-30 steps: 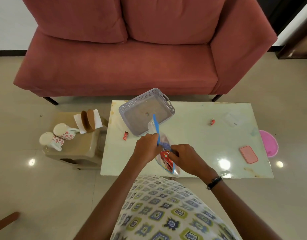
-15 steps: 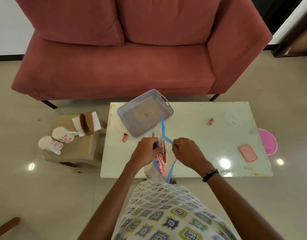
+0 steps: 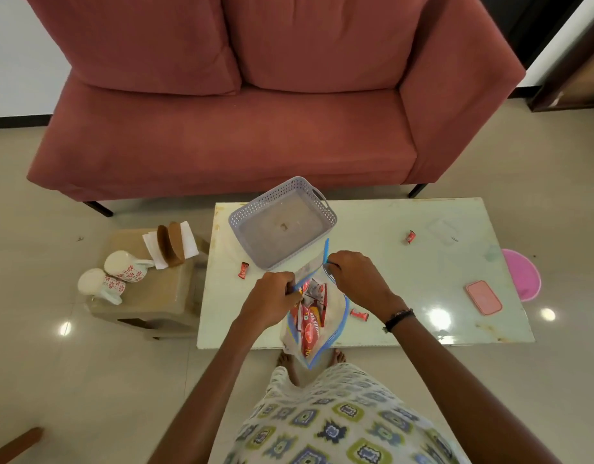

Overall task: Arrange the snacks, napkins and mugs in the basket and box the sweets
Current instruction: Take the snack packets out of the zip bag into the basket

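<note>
Two mugs (image 3: 116, 276) (three loose sweets (image 3: 359, 315)).

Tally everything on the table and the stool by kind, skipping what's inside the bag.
Loose red sweets: 3
Mugs: 2
Baskets: 1
Zip bags, held by left hand and right hand: 1
Pink lids: 1
Clear boxes: 1
Napkin holders with napkins: 1
Total: 10

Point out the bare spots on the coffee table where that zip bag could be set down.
Widest bare patch: mid-table, between the right hand, the red sweet and the pink lid. A narrow strip runs along the left edge. Crowded: around the basket and zip bag near both hands.
</note>
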`<act>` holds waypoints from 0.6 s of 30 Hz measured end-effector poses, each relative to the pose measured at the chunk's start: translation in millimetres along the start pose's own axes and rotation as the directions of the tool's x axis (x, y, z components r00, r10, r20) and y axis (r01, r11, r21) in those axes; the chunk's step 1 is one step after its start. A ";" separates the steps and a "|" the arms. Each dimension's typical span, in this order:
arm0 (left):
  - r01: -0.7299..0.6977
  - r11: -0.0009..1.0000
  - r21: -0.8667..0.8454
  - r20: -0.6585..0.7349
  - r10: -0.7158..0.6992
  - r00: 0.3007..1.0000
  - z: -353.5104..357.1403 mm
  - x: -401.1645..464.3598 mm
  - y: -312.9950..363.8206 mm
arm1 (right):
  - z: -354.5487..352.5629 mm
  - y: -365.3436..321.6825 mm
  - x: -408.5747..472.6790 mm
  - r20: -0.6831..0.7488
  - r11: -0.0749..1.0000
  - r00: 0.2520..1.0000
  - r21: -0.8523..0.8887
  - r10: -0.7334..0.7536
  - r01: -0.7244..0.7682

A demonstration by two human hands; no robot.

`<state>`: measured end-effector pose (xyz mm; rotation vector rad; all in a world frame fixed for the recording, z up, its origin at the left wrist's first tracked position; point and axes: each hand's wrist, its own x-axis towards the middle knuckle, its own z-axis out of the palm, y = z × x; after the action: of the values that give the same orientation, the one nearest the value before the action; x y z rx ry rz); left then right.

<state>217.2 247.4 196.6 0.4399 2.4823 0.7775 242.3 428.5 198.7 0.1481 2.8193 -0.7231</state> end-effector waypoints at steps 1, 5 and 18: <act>0.010 0.999 0.046 -0.023 -0.009 1.000 -0.2 -1.0 0.0 | -0.7 1.9 -0.9 0.006 0.999 1.000 0.045 -0.023 0.022; -0.003 0.973 0.232 -0.138 0.036 0.990 0.7 3.3 10.8 | -2.9 -3.1 -7.2 0.023 0.981 0.990 0.142 -0.139 0.135; 0.067 0.995 -0.073 -0.089 -0.074 0.993 -5.8 16.8 6.0 | -25.0 26.2 -4.7 -0.100 0.998 0.995 -0.052 0.026 -0.031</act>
<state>201.1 256.9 198.2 0.2963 2.5309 0.8702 246.0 463.4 209.1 0.2202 2.9214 -0.6502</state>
